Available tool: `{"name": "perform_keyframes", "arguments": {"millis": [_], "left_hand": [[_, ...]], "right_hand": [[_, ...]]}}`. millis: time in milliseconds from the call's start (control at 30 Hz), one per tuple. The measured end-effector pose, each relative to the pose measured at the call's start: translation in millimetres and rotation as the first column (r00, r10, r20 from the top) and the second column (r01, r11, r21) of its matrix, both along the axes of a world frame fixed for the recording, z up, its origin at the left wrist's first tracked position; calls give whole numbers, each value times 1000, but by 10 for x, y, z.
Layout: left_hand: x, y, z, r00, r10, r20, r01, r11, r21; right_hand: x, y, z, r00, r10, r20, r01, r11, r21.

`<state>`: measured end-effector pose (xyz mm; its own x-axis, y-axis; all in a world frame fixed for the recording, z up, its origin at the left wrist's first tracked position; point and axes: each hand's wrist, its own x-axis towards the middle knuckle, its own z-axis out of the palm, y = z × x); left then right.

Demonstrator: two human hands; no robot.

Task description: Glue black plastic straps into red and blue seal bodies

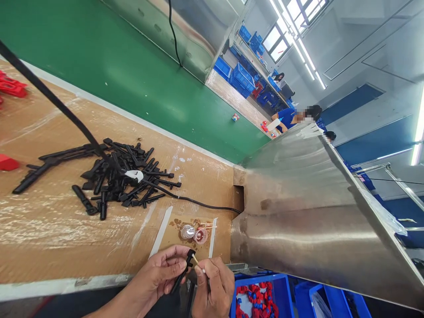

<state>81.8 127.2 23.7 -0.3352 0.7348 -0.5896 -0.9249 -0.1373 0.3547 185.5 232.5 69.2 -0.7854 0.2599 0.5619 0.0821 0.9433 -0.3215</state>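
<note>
At the table's front edge, my left hand (167, 269) is closed around a black plastic part (180, 279), a slim bar with a blockier end tilted upward. Pinched in my right hand (213, 282) is a thin cotton swab (195, 259), its far tip at the blocky end of the part. Just beyond my hands sit two small cups, a clear one (187, 231) and one with reddish liquid (200, 236). They stand on a stained sheet held by white tape, with more swabs (207, 225) beside them. A heap of similar black parts (122, 172) lies farther left.
A black cable (198, 203) crosses the heap toward a notch in the metal panel (298, 212) at right. Red parts (9, 162) lie at far left. Below right, a blue bin (287, 296) holds red and blue pieces. Another person (291, 117) works beyond the panel.
</note>
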Motion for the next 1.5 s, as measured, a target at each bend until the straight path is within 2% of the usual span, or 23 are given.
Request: {"name": "perform_keyframes", "arguments": {"millis": [167, 333, 433, 633, 800, 933, 1133, 1267, 1333, 1400, 1500], "left_hand": [[27, 21, -62, 992, -2, -124, 6, 999, 32], [37, 25, -130, 988, -12, -157, 18, 999, 37], [27, 7, -122, 988, -8, -151, 15, 999, 45], [26, -29, -116, 987, -15, -158, 32, 994, 101], [39, -21, -120, 990, 15, -141, 0, 995, 105], [24, -30, -115, 993, 8, -118, 7, 993, 122], [-35, -88, -100, 994, -50, -93, 64, 985, 160], [-56, -106, -96, 994, -74, -81, 86, 983, 162], [-60, -115, -81, 996, -65, -61, 74, 984, 160], [-73, -128, -48, 997, -72, -13, 73, 984, 163], [-119, -157, 31, 993, -95, 67, 83, 984, 156]], "right_hand": [[-90, 46, 112, 997, 35, 62, -37, 999, 24], [-171, 154, 195, 997, 40, 72, -35, 997, -71], [-123, 178, 159, 997, 26, 71, -16, 989, -146], [-50, 64, 104, 994, 87, 71, -82, 994, -74], [-91, 88, 151, 996, 75, 43, -68, 987, -146], [-14, 136, 90, 996, 80, 27, -75, 982, -172], [-35, 136, 57, 999, -49, 10, 49, 937, -345], [-54, 104, 112, 1000, 26, 9, -24, 981, -193], [-32, 126, 113, 999, 49, -11, -50, 981, -187], [-5, 184, 72, 998, -11, -55, -7, 948, -317], [15, 303, -49, 979, -157, -130, 50, 803, -594]]}}
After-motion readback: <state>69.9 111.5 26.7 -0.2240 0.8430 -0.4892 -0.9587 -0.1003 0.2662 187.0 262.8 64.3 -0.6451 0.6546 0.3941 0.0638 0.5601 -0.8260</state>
